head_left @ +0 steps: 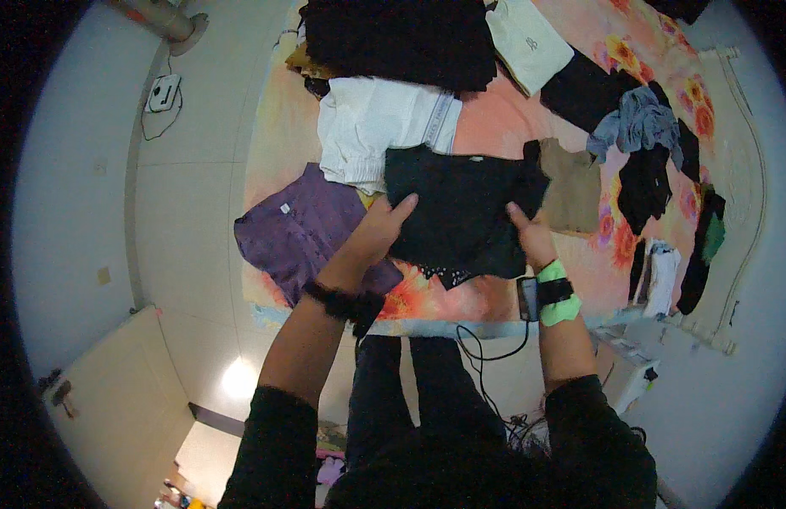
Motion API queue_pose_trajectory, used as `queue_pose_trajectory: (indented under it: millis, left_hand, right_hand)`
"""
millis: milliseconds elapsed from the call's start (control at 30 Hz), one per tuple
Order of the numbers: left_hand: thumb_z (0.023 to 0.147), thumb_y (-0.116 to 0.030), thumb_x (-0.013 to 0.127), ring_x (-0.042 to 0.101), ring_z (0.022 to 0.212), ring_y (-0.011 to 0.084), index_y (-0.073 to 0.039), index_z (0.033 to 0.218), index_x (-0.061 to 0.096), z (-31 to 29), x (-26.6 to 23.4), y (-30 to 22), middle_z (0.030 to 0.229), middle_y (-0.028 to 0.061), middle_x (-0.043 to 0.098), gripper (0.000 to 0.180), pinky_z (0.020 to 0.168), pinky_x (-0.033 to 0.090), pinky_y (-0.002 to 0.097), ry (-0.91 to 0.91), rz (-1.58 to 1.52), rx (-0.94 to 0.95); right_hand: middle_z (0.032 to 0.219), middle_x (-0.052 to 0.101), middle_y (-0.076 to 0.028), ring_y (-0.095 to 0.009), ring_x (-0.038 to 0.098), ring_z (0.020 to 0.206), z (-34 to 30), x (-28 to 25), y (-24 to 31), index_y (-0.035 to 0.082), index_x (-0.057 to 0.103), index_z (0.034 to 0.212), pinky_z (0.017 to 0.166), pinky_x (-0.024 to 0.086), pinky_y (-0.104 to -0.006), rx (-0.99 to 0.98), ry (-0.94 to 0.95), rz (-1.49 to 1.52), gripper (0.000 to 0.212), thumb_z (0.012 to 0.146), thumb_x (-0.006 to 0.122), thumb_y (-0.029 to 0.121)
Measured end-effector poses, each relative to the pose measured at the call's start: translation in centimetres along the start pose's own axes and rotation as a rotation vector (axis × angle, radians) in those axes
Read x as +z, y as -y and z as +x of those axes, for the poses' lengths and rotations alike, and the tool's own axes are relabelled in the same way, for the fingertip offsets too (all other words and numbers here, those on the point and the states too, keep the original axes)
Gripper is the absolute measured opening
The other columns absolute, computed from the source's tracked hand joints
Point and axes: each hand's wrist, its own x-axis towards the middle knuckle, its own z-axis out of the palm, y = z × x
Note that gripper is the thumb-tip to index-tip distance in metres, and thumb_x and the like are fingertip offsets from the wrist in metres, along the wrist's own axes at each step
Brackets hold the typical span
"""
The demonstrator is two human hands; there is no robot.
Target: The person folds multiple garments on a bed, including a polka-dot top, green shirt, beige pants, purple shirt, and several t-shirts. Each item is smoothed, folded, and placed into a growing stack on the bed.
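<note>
Both of my hands hold a black garment [461,204] up in front of me, spread between them over the near part of the bed. My left hand [389,227] grips its left side with the thumb on top. On the opposite side, my right hand [533,237] pinches the right edge. A bit of black cloth with white dots [446,276] shows under its lower edge. Left of it lies a purple shirt [304,225], partly behind my left forearm. White shorts [380,127] with a side stripe lie just beyond the garment, and a folded brown piece of clothing [571,187] is at its right.
The floral bedspread [495,123] carries a large black pile [401,38], a folded cream garment [529,47], a crumpled grey-blue cloth [643,123] and several small dark pieces. A black cable [486,360] hangs from my right wrist device. A door [113,399] stands at the left.
</note>
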Motion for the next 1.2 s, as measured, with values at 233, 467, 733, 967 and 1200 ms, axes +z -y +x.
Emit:
queue_pose_trajectory:
  millis: [233,467,733,967,1200]
  left_hand:
    - [0.099,-0.029,0.057,0.065,0.103,0.0276,0.006,0.132,0.05,18.5,5.0,-2.5,0.116,0.0199,0.066,0.049,0.089,0.051,0.0365,0.124,-0.032,0.234]
    - [0.098,-0.02,0.059,0.065,0.108,0.0254,0.001,0.133,0.048,12.6,2.6,4.7,0.118,0.018,0.065,0.042,0.092,0.052,0.035,-0.345,0.14,0.534]
    - [0.098,-0.009,0.054,0.061,0.096,0.0166,-0.005,0.123,0.057,-11.5,-10.6,18.5,0.107,0.007,0.065,0.025,0.079,0.051,0.032,-1.204,0.194,0.053]
    - [0.096,-0.01,0.06,0.064,0.091,0.0155,-0.004,0.135,0.049,-11.9,-14.2,19.5,0.111,0.0087,0.064,0.041,0.08,0.053,0.0291,-1.138,-0.101,0.17]
    - [0.087,-0.008,0.07,0.063,0.088,0.0178,-0.003,0.12,0.06,-6.2,-21.2,14.7,0.102,0.0091,0.065,0.034,0.079,0.051,0.0305,-1.06,0.097,0.315]
  right_hand:
    - [0.124,0.063,-0.016,-0.029,0.062,0.104,14.4,-6.6,-1.3,-0.007,0.043,0.141,0.094,0.049,-0.0393,0.152,-0.117,-0.281,0.073,0.092,0.067,0.041]
    - [0.128,0.058,-0.015,-0.025,0.056,0.117,14.9,-5.7,-2.7,-0.001,0.048,0.134,0.098,0.045,-0.036,-0.554,-0.332,-0.701,0.047,0.097,0.063,0.024]
    - [0.11,0.064,-0.017,-0.025,0.063,0.1,-0.6,12.6,-5.0,0.0,0.058,0.121,0.086,0.051,-0.0343,-0.201,0.558,-0.352,0.027,0.097,0.059,0.012]
    - [0.125,0.055,-0.026,-0.041,0.052,0.119,-2.3,23.5,-8.0,-0.004,0.047,0.133,0.103,0.04,-0.0441,-0.443,0.421,-0.624,0.05,0.091,0.065,0.018]
    - [0.131,0.054,-0.029,-0.044,0.049,0.124,4.1,30.3,-6.2,-0.005,0.045,0.138,0.107,0.037,-0.0458,-0.507,0.309,-0.698,0.069,0.083,0.074,0.026]
